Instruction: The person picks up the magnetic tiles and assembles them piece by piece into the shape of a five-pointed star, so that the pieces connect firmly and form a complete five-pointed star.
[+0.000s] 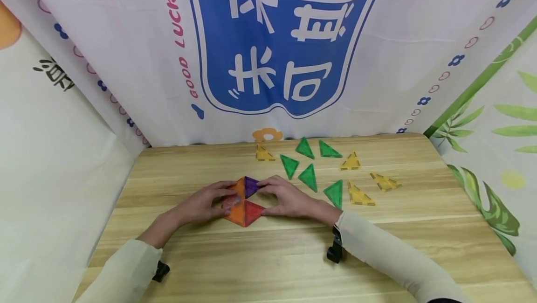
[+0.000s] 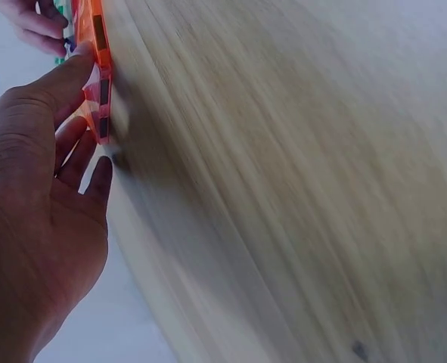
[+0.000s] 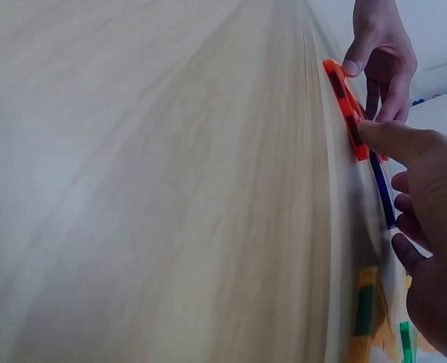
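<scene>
Several translucent triangular magnetic tiles lie edge to edge at the middle of the table. In the head view I see an orange tile (image 1: 237,213), a second orange tile (image 1: 241,185), a pinkish tile (image 1: 229,203), a purple tile (image 1: 251,186) and a red tile (image 1: 253,212). My left hand (image 1: 204,205) holds the group's left side, thumb and fingers spread across the orange and pinkish tiles and partly covering them. From the right, my right hand (image 1: 289,199) has its thumb at the red tile's tip and its curled fingers at the purple tile.
Loose green triangles (image 1: 308,178) and yellow triangles (image 1: 361,194) lie behind and to the right of my right hand. The wooden table (image 1: 268,265) meets a printed cloth (image 1: 377,107) at its back edge.
</scene>
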`<state>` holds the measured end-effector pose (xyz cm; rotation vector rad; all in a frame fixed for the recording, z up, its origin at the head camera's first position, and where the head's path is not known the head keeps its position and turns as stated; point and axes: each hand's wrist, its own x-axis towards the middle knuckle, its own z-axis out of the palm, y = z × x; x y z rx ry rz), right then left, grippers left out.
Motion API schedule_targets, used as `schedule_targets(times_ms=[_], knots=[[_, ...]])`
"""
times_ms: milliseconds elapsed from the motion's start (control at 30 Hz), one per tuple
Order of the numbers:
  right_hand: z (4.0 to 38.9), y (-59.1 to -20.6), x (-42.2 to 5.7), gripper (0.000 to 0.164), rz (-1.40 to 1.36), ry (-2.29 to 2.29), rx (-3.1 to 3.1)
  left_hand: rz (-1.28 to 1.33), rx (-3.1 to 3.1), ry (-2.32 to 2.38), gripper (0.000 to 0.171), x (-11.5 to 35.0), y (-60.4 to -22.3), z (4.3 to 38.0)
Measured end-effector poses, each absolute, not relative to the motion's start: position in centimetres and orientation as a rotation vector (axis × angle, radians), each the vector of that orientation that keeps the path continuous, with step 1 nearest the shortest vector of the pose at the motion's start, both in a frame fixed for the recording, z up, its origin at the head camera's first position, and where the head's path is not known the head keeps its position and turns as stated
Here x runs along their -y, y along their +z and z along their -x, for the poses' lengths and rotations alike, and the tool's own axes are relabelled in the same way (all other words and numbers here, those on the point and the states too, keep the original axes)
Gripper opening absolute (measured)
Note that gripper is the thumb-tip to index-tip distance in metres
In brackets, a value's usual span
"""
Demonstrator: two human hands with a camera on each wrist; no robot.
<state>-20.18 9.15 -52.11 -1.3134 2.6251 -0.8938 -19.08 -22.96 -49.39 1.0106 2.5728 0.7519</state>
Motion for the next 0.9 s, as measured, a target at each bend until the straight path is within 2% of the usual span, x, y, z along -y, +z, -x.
schedule_targets(times_ms=[167, 900], knots=[[20.2, -52.0, -7.6, 0.063, 1.279, -0.86, -2.623, -1.022, -2.599, 0.764, 0.052, 24.4, -49.5, 18.8], [19.2, -51.9, 0.4, 0.062, 1.288, -0.84, -2.661, -0.91, -2.69, 0.696, 0.05, 30.9, -48.5, 17.5]])
